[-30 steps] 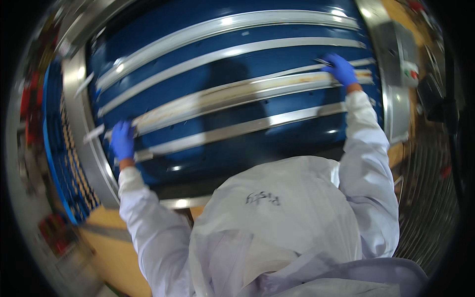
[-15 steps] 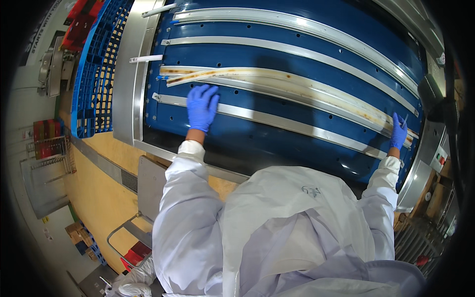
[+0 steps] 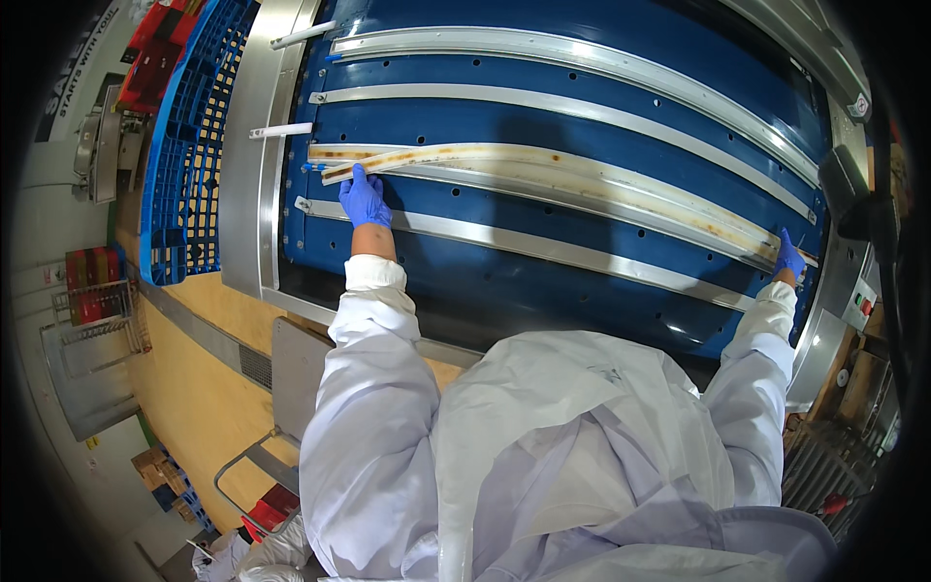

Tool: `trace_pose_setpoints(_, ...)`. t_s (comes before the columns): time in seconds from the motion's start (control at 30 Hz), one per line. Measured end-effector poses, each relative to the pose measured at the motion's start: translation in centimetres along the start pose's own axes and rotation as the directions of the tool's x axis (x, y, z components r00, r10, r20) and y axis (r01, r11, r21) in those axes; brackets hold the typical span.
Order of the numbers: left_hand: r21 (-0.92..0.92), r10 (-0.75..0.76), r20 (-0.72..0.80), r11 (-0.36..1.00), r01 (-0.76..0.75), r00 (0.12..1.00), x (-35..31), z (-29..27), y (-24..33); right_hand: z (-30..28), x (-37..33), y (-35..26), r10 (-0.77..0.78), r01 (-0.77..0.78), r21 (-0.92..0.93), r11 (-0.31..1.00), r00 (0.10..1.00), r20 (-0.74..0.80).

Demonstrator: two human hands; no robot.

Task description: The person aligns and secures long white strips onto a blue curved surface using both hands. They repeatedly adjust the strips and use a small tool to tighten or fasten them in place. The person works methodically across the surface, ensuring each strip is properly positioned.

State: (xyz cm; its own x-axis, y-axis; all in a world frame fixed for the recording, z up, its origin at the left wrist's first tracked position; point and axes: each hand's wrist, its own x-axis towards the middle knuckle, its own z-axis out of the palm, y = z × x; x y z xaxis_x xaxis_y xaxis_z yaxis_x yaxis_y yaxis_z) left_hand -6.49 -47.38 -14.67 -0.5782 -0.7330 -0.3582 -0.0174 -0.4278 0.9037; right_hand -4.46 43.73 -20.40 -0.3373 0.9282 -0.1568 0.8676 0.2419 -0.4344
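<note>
A long, off-white plastic strip with brown stains (image 3: 504,157) lies bowed across the blue panel (image 3: 465,291). My left hand (image 3: 365,201), in a blue glove, pinches the strip near its left end, thumb on top. That end overlaps a metal rail (image 3: 339,153), also stained brown. At the strip's far right end is my right hand (image 3: 790,257), gloved too. Its fingers close around the end, though the grip is partly hidden. Nearer to me, a flat metal bar (image 3: 485,233) runs across the panel below the strip.
Farther up the panel are another metal bar (image 3: 543,100) and a metal rail (image 3: 543,44). White rods (image 3: 281,130) stick out over the steel frame (image 3: 254,213) on the left. A blue plastic pallet (image 3: 160,194) stands beside it. At right is a control box with buttons (image 3: 860,303).
My left hand has moved left and taken hold of the strip's left end, after hovering open below it. My right hand has shifted slightly right and closed at the other end.
</note>
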Motion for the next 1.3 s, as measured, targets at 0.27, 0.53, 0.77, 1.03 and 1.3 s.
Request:
trace_pose_setpoints(0.27, 0.016, -0.101, -0.035, 0.995, 0.102, 0.994, 1.2, -0.9, 0.9, -1.0, -1.7, -2.1, -0.105, 0.119, -0.224, 0.967, 0.992, 0.074)
trace_pose_setpoints(0.53, 0.158, 0.082, 0.001, 0.984, -0.081, 0.997, -4.6, 1.8, 1.1, 0.3, -9.0, -6.4, -0.607, 0.52, 0.563, 0.642, 0.793, -0.039)
trace_pose_setpoints(0.77, 0.169, -0.064, 0.907, 0.961, -0.221, 0.416, -23.2, 5.9, -0.3, 4.2, -53.9, -17.8, -0.923, 0.279, 0.88, 0.385, 0.103, 0.371)
trace_pose_setpoints(1.03, 0.145, -0.126, 0.591, 0.988, 0.049, 0.796, -16.0, -4.1, 3.9, 6.2, -69.2, -25.6, -0.801, 0.616, 0.75, -0.242, -0.563, 0.204)
trace_pose_setpoints(1.3, 0.424, 0.164, 0.373, 0.845, -0.325, 0.913, -6.6, -10.1, 6.7, 17.1, -76.4, -30.2, -0.791, 0.677, 0.498, -0.543, -0.61, -0.033)
